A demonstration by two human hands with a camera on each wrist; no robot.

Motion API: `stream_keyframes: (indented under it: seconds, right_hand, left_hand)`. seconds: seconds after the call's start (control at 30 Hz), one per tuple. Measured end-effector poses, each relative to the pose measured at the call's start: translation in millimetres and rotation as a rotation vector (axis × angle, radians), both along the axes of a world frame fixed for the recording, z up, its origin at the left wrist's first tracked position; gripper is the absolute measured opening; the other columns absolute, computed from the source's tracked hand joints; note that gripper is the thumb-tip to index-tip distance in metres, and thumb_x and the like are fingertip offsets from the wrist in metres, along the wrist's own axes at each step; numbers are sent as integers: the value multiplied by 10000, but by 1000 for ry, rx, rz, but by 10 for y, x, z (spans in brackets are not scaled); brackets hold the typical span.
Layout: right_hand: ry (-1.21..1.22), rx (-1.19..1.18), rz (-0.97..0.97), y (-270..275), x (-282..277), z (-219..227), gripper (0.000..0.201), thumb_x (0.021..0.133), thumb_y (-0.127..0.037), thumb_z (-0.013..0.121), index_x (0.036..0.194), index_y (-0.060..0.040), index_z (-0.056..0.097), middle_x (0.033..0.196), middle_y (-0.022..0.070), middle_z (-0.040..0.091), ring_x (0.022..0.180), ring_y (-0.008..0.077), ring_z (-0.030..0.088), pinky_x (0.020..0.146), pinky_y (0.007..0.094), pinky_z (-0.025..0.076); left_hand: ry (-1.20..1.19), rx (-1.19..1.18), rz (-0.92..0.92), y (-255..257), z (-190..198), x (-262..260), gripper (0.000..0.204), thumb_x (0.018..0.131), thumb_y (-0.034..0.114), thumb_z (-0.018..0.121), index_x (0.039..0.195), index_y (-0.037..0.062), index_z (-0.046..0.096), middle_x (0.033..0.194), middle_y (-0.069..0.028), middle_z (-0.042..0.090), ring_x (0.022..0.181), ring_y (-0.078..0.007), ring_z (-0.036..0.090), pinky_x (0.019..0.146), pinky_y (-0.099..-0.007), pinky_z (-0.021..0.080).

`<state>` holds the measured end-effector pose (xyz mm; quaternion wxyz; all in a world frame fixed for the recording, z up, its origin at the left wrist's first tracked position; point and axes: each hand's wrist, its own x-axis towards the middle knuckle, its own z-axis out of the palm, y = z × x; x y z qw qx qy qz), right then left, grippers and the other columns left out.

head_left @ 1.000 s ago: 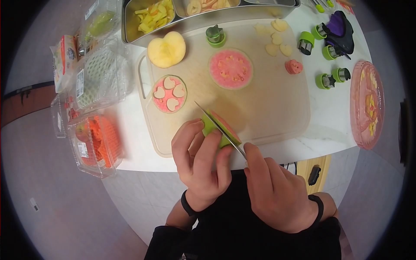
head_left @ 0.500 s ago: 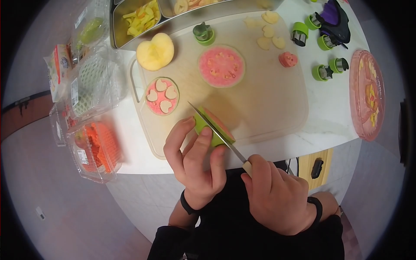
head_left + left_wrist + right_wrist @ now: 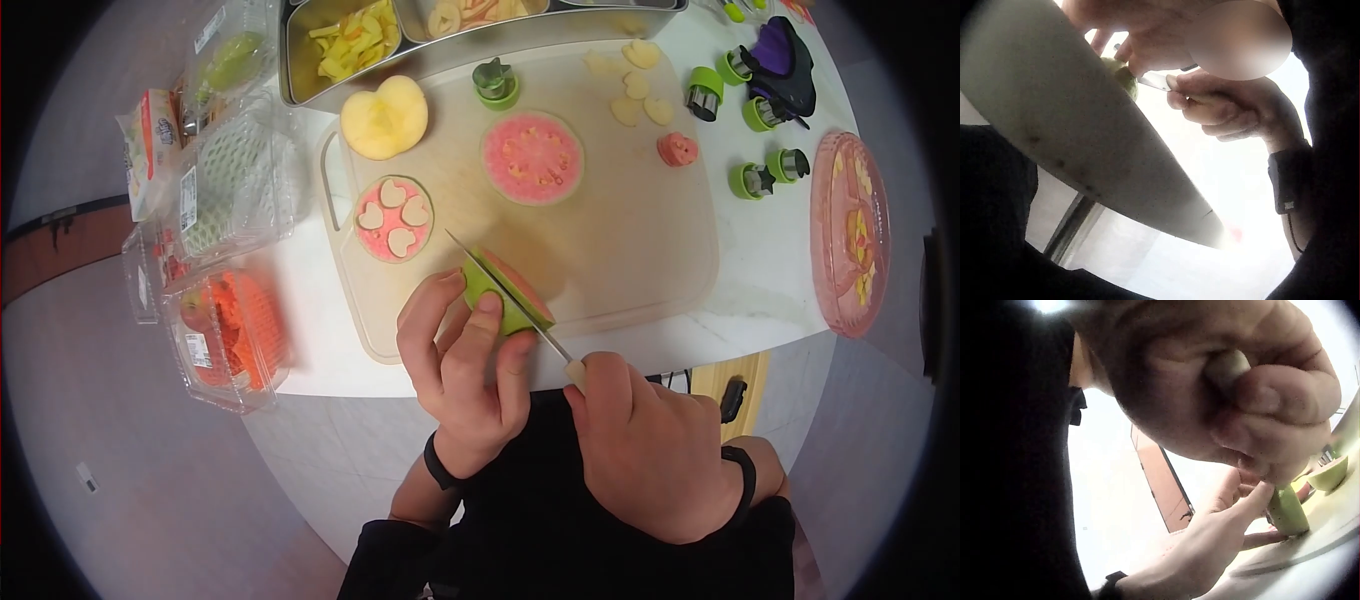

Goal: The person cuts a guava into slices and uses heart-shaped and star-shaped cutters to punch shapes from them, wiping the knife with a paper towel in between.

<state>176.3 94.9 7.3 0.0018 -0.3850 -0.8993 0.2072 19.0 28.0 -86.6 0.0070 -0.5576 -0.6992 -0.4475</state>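
Observation:
On the near edge of the cutting board (image 3: 620,260), my left hand (image 3: 455,375) holds a piece of guava (image 3: 475,288) with green skin and pink flesh, fingers and thumb around its near side. My right hand (image 3: 650,450) grips a knife (image 3: 556,345) by its pale handle (image 3: 1232,367). The blade lies slantwise over the guava, tip pointing away to the left. Farther up the board are a round pink guava slice (image 3: 532,157) and a smaller slice (image 3: 395,218) topped with several pale heart shapes. The right wrist view shows the guava (image 3: 1291,512) beneath the knife hand.
A halved apple (image 3: 384,117) and a green-rimmed cutter (image 3: 495,83) stand at the board's back. Behind is a metal tray (image 3: 470,45) of cut fruit. Clear plastic boxes (image 3: 225,340) line the left; several cutters (image 3: 705,92) and a pink lidded dish (image 3: 850,235) stand right.
The head view shifts slightly and back. The blade stays over the guava, its handle drawn a little toward the body compared with one second ago. The left hand keeps its hold.

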Motion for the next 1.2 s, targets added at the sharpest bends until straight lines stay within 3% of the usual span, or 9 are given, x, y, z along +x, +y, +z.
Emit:
stream_keyframes:
  seconds: [0.07,0.17,0.37,0.47,0.57,0.67,0.8,0.97,1.2]
  right_hand:
    - [-25,51,2,-31,-27,-16,281,933,-195,787,969,-79,534,692,12,531,510,188,616,433,343,433]
    - [-16,218,27,-40,-57,-119,203,974,-183,670,857,-117,518,610,-44,428,418,80,485,364,271,359]
    - [-12,260,58,29,-102,-155,200,955,-163,668,845,-120,507,598,-47,422,407,81,479,361,268,357]
    - [-78,99,3,-25,-66,-21,286,950,-210,776,943,-91,515,670,10,528,507,178,628,430,336,437]
    - [-71,79,0,-52,-12,2,287,948,-207,779,944,-90,517,675,13,539,509,186,630,433,343,442]
    - [-69,69,15,-41,-19,-33,289,950,-208,779,936,-96,513,670,10,532,502,180,624,433,342,443]
    - [-10,228,43,-10,-59,-181,203,927,-135,672,841,-122,488,598,-49,420,411,79,487,365,269,365]
    - [0,223,63,15,-61,-210,188,919,-135,667,843,-121,496,601,-48,426,416,81,496,366,270,368]
    - [-58,122,28,-59,-2,-117,272,986,-219,732,913,-99,499,662,-7,500,491,142,594,424,320,427]
  left_hand:
    - [-12,6,-2,2,0,-3,401,947,71,791,1323,14,664,1409,-250,542,1251,-439,608,971,-479,572]
    - [-41,26,-8,22,0,35,392,944,45,788,1314,4,666,1408,-256,532,1258,-447,605,923,-463,610]
    - [-67,48,-12,44,-1,47,341,969,51,767,1290,-16,673,1400,-263,519,1260,-449,606,831,-442,667]
    - [-62,40,-19,61,22,49,324,989,69,753,1288,-24,670,1403,-265,509,1258,-447,608,806,-430,685]
    - [-65,43,-16,52,13,45,315,1003,82,742,1287,-32,666,1403,-270,502,1259,-450,608,810,-430,691]
    - [-79,58,-17,57,-5,64,308,1010,86,736,1284,-35,664,1397,-275,504,1263,-455,606,819,-428,694]
    - [-47,39,-18,48,27,50,305,1013,90,735,1281,-34,660,1392,-279,509,1272,-460,604,839,-432,696]
    - [16,-2,31,18,10,42,317,1027,148,698,1313,32,628,1376,-248,575,1239,-391,624,1060,-486,496]
    - [-8,25,35,26,-22,50,310,1032,169,692,1296,21,625,1365,-255,571,1244,-395,615,1059,-484,498]
